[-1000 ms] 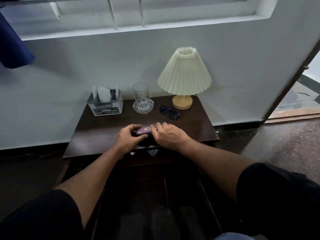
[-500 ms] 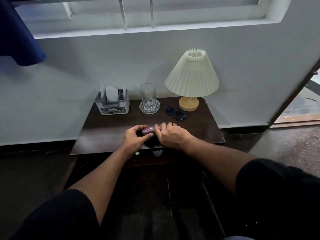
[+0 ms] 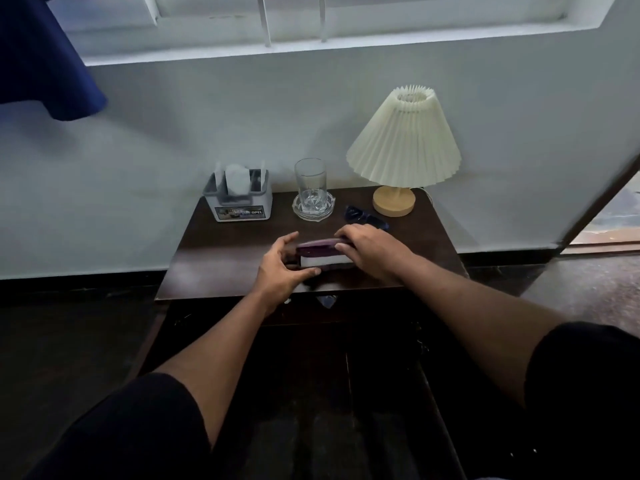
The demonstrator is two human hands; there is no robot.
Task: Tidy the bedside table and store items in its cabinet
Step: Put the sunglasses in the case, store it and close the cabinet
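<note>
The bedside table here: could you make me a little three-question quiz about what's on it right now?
1. True or false: the purple case is open, held by the left hand and right hand.
2. What does the glass stand in?
3. The sunglasses lie nearest: A) the lamp B) the tissue box.

Key: 1 true; 2 a clear glass dish; 3 A.

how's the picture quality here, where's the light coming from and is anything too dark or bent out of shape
Head view: daylight comes from the window above, leaving the wall bright; the cabinet front below the table is nearly black, detail lost. Head view: wide-angle bending tilts the door frame at right. Head view: both hands, left hand and right hand, and the purple case look slightly soft.
</note>
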